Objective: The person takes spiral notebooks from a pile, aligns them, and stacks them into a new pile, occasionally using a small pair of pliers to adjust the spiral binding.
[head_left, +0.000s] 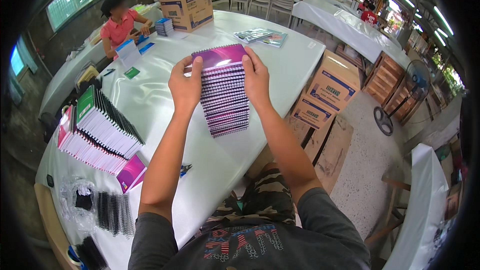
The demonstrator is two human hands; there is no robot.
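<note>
A tall stack of spiral notebooks (225,101) stands on the white-covered table, its wire-bound edges toward me. On top lies a spiral notebook (220,56) with a purple cover. My left hand (186,82) grips its left side, thumb on the cover. From the other side my right hand (257,81) grips the right edge the same way. The fingertips under the edges are partly hidden. To the left of my left forearm, another pile of notebooks (102,130) leans, with green and magenta covers. Blue-handled pliers (185,169) lie beside that forearm.
Black binding coils (114,213) and clear plastic wrap (75,195) lie at the near left. Across the table (285,70) a person in pink (120,27) handles blue booklets near an open carton (187,7). Cartons (331,82) stand at the right, with a fan (415,80) beyond.
</note>
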